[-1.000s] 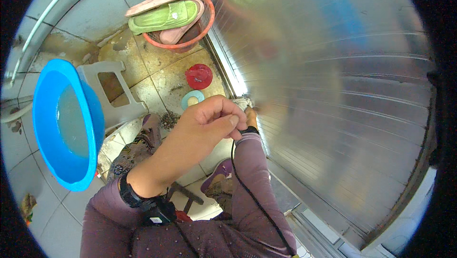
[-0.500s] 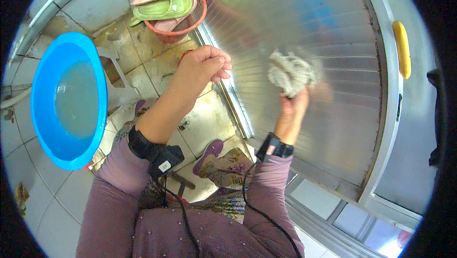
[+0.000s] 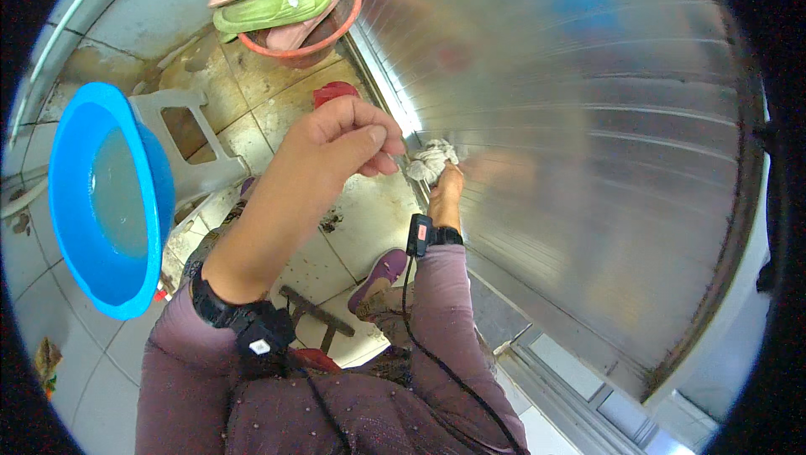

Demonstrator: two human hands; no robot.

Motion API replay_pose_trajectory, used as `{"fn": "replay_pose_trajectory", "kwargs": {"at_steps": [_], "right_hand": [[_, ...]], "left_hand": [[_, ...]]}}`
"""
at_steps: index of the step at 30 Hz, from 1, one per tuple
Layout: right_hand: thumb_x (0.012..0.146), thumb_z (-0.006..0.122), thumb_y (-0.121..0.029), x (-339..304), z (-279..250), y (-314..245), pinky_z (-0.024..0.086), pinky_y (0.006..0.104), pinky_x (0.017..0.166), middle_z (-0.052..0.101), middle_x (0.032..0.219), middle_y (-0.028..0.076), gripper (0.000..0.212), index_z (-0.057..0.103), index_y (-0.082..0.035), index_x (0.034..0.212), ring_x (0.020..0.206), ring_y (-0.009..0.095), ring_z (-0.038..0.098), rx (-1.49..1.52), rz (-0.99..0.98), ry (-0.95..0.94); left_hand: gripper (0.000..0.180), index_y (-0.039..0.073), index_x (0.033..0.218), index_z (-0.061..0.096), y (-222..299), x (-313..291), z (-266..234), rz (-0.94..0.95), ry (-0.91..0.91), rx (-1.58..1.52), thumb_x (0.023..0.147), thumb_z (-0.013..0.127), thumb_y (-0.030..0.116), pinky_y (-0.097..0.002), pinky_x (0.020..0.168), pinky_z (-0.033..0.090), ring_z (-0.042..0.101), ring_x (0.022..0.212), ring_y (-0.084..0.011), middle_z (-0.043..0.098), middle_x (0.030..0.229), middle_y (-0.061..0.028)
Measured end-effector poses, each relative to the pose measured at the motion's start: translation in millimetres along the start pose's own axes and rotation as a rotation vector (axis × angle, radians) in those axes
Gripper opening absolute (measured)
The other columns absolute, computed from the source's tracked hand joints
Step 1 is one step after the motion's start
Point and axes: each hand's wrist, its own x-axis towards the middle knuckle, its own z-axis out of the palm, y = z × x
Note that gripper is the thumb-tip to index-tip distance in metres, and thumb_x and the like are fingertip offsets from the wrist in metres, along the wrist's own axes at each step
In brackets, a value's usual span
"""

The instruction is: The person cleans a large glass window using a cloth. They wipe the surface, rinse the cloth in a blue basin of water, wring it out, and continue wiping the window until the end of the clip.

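1. The right hand (image 3: 447,192) grips a whitish cloth (image 3: 433,159), which bunches out beyond its fingertips, on the far side from the wrist.
2. The cloth lies at the edge of the shiny ribbed panel (image 3: 588,211), beside its metal frame.
3. The left hand (image 3: 348,140) is loosely closed, fingers curled, to the left of the cloth and apart from it.
4. A blue basin (image 3: 159,195) stands farther left, well apart from both hands.

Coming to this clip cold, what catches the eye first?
A blue basin of cloudy liquid at the left stands out first. Next is the shiny ribbed panel filling the right side, a pale rag in the right hand at its left edge. Pink and green slippers top an orange basket up top.
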Motion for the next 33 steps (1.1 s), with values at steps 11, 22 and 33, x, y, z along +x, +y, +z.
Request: {"fn": "replay_pose_trajectory", "kwargs": {"at_steps": [11, 22, 33], "right_hand": [[0.088, 0.052, -0.019, 63, -8, 76, 0.049, 0.0363, 0.058, 0.063, 0.081, 0.010, 0.022, 0.062, 0.000, 0.087, 0.075, 0.022, 0.061, -0.069, 0.285, 0.109], [0.091, 0.046, -0.019, -51, -54, -47, 0.051, 0.0381, 0.061, 0.063, 0.093, 0.014, 0.027, 0.060, 0.002, 0.099, 0.078, 0.024, 0.063, 0.013, -0.056, 0.006], [0.088, 0.051, -0.013, -6, -50, -6, 0.050, 0.0353, 0.061, 0.063, 0.090, 0.011, 0.023, 0.060, 0.002, 0.104, 0.073, 0.023, 0.061, 0.072, 0.002, -0.039]], "left_hand": [[0.013, 0.001, 0.096, 0.058, 1, 3, 14, -0.063, -0.058, 0.061, 0.091, 0.049, 0.009, -0.0259, 0.076, 0.048, 0.059, 0.081, -0.0116, 0.062, 0.090, -0.0044], [0.014, 0.005, 0.095, 0.059, -7, -2, -3, 0.042, -0.073, 0.032, 0.091, 0.049, 0.015, -0.0263, 0.077, 0.046, 0.058, 0.081, -0.0122, 0.063, 0.090, -0.0038], [0.013, 0.005, 0.094, 0.059, 3, -5, -1, 0.030, -0.043, 0.113, 0.090, 0.051, 0.014, -0.0261, 0.078, 0.046, 0.058, 0.080, -0.0121, 0.063, 0.090, -0.0040]]}}
